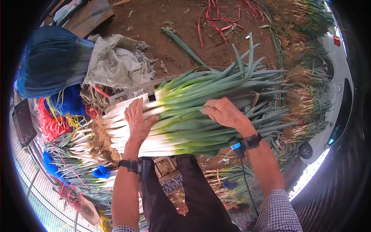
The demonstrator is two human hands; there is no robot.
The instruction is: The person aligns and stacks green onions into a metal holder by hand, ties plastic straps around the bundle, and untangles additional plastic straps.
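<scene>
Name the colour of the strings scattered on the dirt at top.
Red strings, seen in the head view.

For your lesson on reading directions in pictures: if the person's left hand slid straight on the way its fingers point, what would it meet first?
The left hand lies on the leek bundle, fingers pointing up-frame. It would probably cross more white stalks, then meet the grey sack; depth is unclear.

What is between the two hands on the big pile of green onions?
In the head view, only the green onions lie between the left hand and the right hand: their pale green middles, where white stalks turn into leaves. Both hands rest flat on top.
</scene>
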